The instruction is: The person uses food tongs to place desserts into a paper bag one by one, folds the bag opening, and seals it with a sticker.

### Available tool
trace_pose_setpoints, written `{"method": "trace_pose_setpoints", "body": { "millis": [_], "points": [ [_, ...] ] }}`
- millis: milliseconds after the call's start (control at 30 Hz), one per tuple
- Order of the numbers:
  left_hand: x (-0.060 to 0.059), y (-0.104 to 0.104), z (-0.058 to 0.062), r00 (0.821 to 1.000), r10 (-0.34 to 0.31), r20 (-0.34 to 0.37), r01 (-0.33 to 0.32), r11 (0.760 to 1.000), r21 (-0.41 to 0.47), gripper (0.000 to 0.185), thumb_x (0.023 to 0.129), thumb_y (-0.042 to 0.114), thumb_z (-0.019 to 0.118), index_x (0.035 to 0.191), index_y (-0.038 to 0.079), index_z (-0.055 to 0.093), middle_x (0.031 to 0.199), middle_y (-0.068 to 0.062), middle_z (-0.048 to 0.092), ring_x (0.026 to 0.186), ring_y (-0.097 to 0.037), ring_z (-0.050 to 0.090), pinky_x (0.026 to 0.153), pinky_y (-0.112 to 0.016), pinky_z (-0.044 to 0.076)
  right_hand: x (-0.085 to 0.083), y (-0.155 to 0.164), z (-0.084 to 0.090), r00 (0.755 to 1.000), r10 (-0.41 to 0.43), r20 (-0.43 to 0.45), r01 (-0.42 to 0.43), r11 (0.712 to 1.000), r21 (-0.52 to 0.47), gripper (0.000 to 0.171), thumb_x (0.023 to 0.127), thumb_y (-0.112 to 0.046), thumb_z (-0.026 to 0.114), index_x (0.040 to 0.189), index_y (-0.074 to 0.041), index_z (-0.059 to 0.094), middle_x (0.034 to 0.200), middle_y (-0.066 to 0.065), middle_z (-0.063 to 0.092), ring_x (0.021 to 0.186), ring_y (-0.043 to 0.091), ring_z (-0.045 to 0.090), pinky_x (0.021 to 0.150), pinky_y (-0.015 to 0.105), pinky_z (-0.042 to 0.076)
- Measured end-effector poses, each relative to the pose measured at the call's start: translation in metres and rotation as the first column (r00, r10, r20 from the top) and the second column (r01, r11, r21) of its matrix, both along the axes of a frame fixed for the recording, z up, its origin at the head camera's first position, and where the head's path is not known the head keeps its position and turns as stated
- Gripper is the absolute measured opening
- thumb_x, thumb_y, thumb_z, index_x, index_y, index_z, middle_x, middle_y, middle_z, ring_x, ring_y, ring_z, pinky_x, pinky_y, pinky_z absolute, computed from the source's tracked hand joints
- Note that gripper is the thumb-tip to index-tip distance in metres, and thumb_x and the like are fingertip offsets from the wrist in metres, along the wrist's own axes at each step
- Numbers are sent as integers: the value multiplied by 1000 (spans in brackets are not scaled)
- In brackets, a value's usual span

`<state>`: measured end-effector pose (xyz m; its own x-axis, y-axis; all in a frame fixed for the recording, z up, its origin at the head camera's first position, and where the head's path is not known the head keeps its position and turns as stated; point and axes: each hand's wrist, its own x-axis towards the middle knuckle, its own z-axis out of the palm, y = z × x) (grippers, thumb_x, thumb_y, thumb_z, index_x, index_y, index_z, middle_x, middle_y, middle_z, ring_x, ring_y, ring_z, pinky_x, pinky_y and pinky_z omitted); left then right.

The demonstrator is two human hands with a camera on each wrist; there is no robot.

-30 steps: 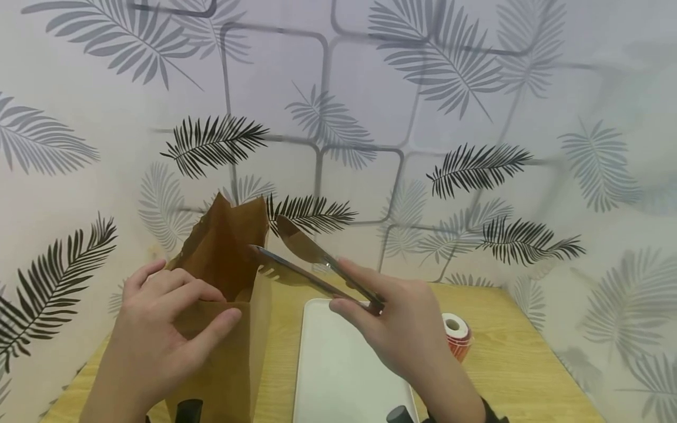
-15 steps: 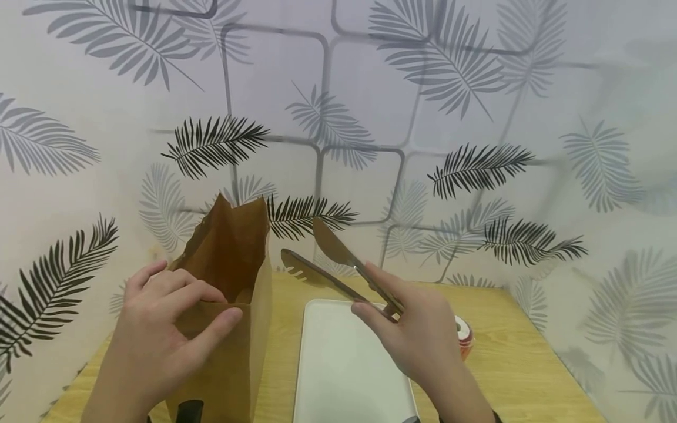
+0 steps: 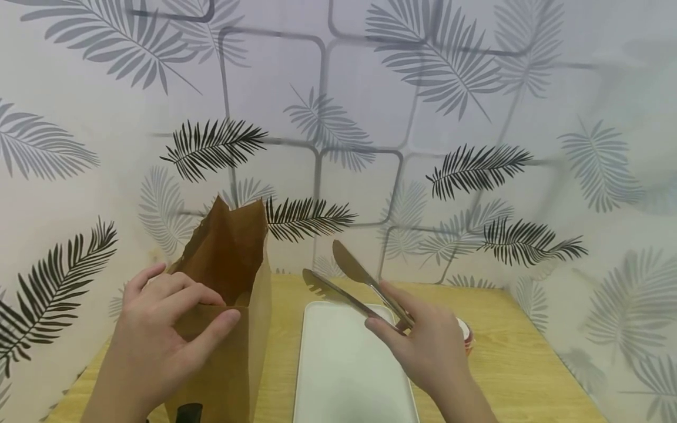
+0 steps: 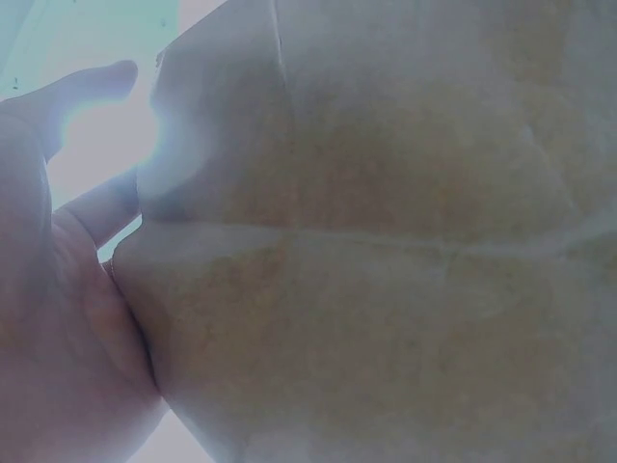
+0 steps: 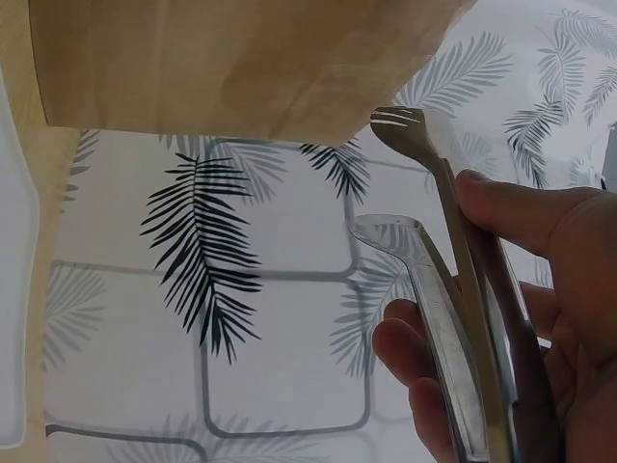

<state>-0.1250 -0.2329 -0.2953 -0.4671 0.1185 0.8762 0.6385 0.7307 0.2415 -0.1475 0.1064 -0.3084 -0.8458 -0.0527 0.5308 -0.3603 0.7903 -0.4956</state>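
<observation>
A tall brown paper bag [image 3: 259, 335] stands open-topped on the left, its upper edge jagged. My left hand [image 3: 158, 329] grips its near rim, fingers bent over the edge and thumb in front. In the left wrist view, the bag's wall [image 4: 386, 309] fills most of the picture beside the hand. To the right, my right hand [image 3: 431, 346] holds metal tongs [image 3: 349, 263] between thumb and fingers. The tongs' arms are spread, with one fork-shaped tip and nothing between the tips. In the right wrist view, the tongs [image 5: 445, 338] lie in the fingers, below the bag.
A white rectangular tray [image 3: 349, 370] lies on the wood-grain table [image 3: 529, 364], right of the bag. A red and white roll [image 3: 466, 333] is partly hidden behind my right hand. The leaf-patterned wall covering [image 3: 359, 88] rises behind the table.
My right hand has drawn the tongs rightward and lower, away from the bag's mouth to above the tray's far end. My left hand has stayed on the bag's rim.
</observation>
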Motion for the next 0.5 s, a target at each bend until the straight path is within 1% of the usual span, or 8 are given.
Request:
{"method": "trace_pose_setpoints", "body": {
  "millis": [100, 167, 333, 400, 500],
  "points": [
    [0, 0, 0, 1000, -3, 1, 3, 1000, 3, 15, 77, 24, 86, 80, 26, 71, 80, 13, 65, 85, -9, 58, 122, -40, 27, -1, 6, -11, 999, -35, 38, 34, 999, 18, 55, 82, -43, 87, 134, -38, 70, 67, -13, 68, 58, 0, 56, 52, 25, 43],
    [0, 1, 0, 1000, -5, 1, 5, 1000, 3, 15, 77, 24, 86, 80, 26, 71, 80, 12, 65, 85, -9, 58, 122, -40, 27, 0, 10, -19, 997, -54, 60, 53, 998, 30, 55, 82, -45, 86, 134, -36, 70, 69, -12, 69, 59, 1, 56, 53, 26, 43],
    [1, 2, 0, 1000, -4, 8, 4, 1000, 1, 15, 76, 23, 86, 79, 24, 71, 79, 12, 65, 84, -10, 58, 122, -41, 27, 0, 18, -33, 990, -80, 113, 77, 997, 27, 55, 82, -44, 87, 133, -32, 72, 83, -8, 76, 61, -2, 59, 55, 24, 45],
    [0, 2, 0, 1000, -4, 6, 4, 1000, 0, 15, 76, 23, 86, 79, 24, 71, 79, 12, 65, 84, -10, 58, 122, -41, 27, 0, 20, -37, 988, -86, 127, 83, 996, 24, 55, 83, -45, 86, 134, -33, 71, 83, -8, 75, 61, -2, 58, 54, 24, 44],
    [0, 2, 0, 1000, -6, -1, 6, 1000, 2, 15, 76, 23, 85, 79, 25, 71, 79, 12, 65, 84, -10, 58, 122, -40, 27, -1, 23, -42, 986, -98, 138, 95, 995, 31, 55, 83, -48, 84, 134, -33, 71, 77, -10, 71, 60, -1, 55, 53, 24, 42]
  ]
}}
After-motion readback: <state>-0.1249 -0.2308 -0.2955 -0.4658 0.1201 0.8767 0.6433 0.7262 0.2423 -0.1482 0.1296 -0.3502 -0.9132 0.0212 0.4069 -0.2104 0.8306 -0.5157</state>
